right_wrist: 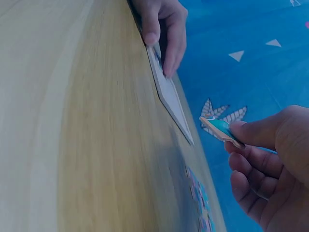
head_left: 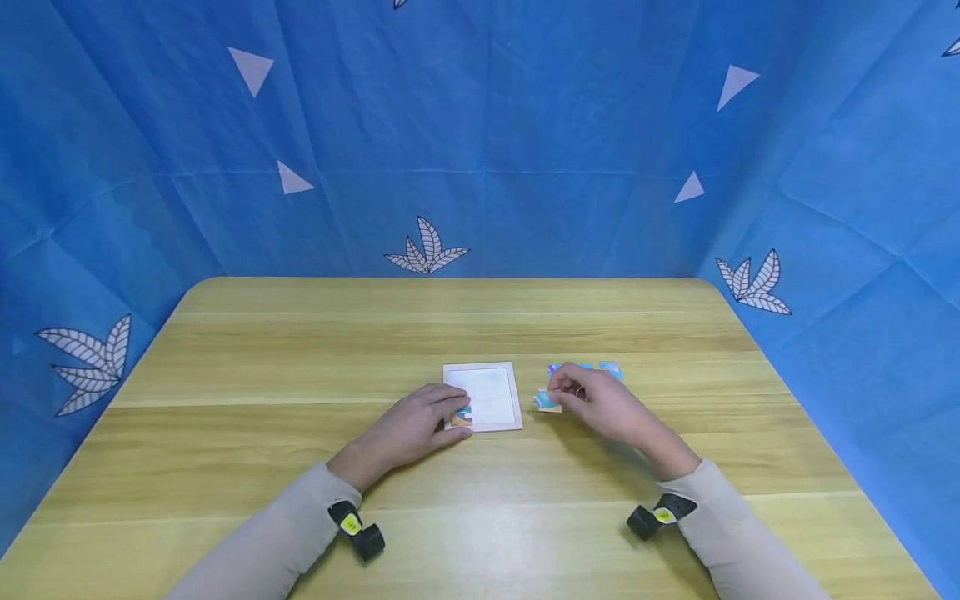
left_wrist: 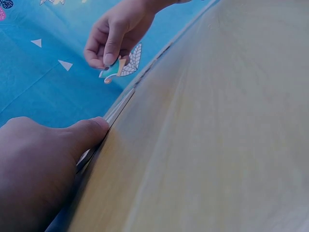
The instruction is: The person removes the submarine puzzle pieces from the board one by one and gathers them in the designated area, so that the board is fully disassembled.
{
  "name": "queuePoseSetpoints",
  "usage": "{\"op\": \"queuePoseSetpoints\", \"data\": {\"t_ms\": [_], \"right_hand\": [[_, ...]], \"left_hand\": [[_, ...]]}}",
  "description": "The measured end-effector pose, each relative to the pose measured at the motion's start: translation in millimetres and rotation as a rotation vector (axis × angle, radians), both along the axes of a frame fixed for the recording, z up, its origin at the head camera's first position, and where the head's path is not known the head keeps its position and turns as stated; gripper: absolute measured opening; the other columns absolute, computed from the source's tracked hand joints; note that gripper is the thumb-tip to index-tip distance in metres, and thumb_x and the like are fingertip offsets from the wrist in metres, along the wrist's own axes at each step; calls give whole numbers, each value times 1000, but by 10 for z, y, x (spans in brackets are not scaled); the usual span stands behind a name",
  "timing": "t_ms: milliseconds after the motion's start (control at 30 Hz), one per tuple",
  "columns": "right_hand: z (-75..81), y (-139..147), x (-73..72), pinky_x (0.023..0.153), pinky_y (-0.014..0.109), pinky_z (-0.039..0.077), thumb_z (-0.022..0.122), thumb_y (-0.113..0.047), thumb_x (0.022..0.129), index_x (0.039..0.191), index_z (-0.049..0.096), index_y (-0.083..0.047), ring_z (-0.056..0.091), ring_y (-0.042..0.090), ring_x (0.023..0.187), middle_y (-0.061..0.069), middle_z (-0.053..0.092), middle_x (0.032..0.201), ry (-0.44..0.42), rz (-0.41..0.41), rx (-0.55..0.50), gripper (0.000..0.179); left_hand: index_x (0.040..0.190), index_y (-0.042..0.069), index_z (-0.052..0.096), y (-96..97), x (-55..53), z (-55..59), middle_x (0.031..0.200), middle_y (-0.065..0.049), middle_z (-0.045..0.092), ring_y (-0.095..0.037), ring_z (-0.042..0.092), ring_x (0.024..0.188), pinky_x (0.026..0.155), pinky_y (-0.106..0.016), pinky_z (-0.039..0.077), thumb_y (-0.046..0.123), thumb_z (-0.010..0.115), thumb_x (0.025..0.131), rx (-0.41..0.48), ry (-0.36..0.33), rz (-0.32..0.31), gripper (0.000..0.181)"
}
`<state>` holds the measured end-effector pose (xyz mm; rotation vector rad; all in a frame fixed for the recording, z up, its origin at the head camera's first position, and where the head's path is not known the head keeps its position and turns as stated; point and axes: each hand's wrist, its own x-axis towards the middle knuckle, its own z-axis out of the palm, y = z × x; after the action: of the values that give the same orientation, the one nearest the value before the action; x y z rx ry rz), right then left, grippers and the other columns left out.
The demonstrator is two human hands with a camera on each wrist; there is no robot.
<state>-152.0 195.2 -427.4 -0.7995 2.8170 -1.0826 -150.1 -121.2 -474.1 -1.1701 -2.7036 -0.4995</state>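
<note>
My right hand (head_left: 603, 404) pinches a puzzle piece (head_left: 547, 402) between thumb and fingertips, raised over the table just right of the white puzzle board (head_left: 495, 400). Teal, white and tan show on the piece, and the right wrist view shows its tan edge. My left hand (head_left: 416, 423) rests on the board's left side. Its fingers lie fairly straight over the surface, and the thumb touches the near edge. Between thumb and fingers, another puzzle piece (head_left: 461, 416) lies in the board's near left corner, partly covered by the fingers.
Several loose blue and pink puzzle pieces (head_left: 611, 368) lie beyond my right hand, partly hidden by it. The wooden table (head_left: 300, 358) is bordered by a blue patterned cloth (head_left: 480, 125) at the back and sides. Each wrist wears a black strap with a small device.
</note>
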Motion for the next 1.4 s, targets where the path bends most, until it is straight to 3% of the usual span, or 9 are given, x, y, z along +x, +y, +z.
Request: {"op": "queuePoseSetpoints", "data": {"t_ms": [533, 833, 1100, 1400], "right_hand": [[-77, 407, 12, 69, 27, 50, 67, -9, 93, 97, 66, -13, 56, 13, 77, -7, 62, 84, -40, -71, 7, 6], [-112, 541, 45, 46, 24, 45, 67, -14, 94, 95, 66, -10, 48, 11, 56, 4, 62, 78, -186, -59, -33, 4], [-141, 621, 65, 52, 24, 47, 68, -14, 93, 93, 65, -10, 54, 15, 63, 1, 63, 80, -229, -57, -8, 5], [-149, 665, 70, 54, 25, 49, 69, -16, 92, 92, 66, -12, 54, 14, 65, 0, 64, 80, -222, -71, 30, 5]], "left_hand": [[129, 6, 64, -11, -1, -15, 132, -7, 59, -25, 53, 124, 106, -40, 42, 45, 63, 94, 10, -1, 16, 53], [129, 7, 63, -18, -8, -34, 133, -7, 59, -25, 53, 125, 107, -39, 41, 46, 62, 94, 6, 7, 14, 53], [129, 7, 64, -13, -12, -24, 132, -6, 59, -24, 53, 124, 106, -38, 42, 47, 61, 94, -3, 7, 14, 53], [130, 8, 63, -4, -22, -29, 133, -5, 59, -23, 52, 125, 106, -37, 41, 49, 60, 95, -23, 2, 15, 54]]}}
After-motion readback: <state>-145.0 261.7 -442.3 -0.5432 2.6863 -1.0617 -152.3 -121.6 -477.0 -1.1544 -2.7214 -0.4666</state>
